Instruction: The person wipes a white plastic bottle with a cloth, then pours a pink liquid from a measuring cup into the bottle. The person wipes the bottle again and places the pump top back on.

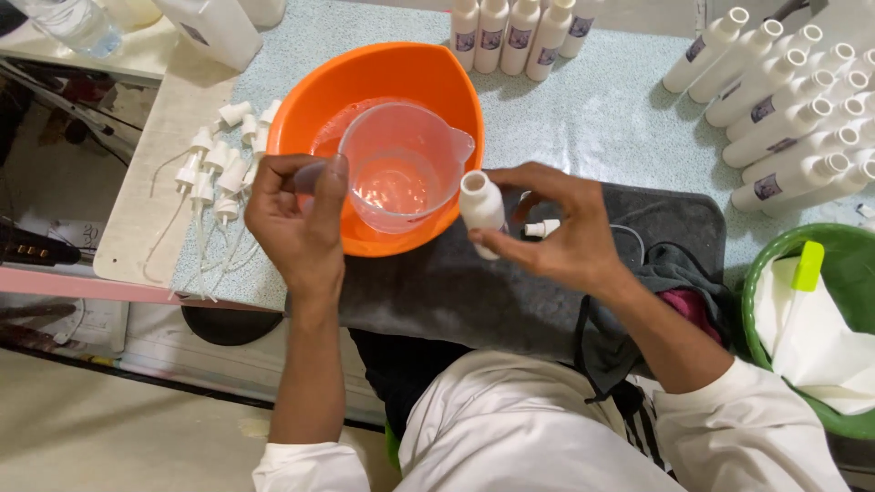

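**Jug in left hand, open bottle in right**

Left hand (296, 214) is closed on the handle of the clear measuring jug (401, 164); right hand (556, 228) pinches a small white bottle (480, 205), uncapped, mouth up, approx. upright. The bottle sits at 3 o'clock of the jug, just beside its spout, over the grey cloth (474, 292). For a clean pour: keep the bottle neck under the spout, tilt slowly, stay near the orange basin (383, 77) for drips. The bottle is plain, matte, w/ a narrow neck. Spray pumps (219, 164) lie at 9 o'clock; more bottles (784, 118) at 2 o'clock.
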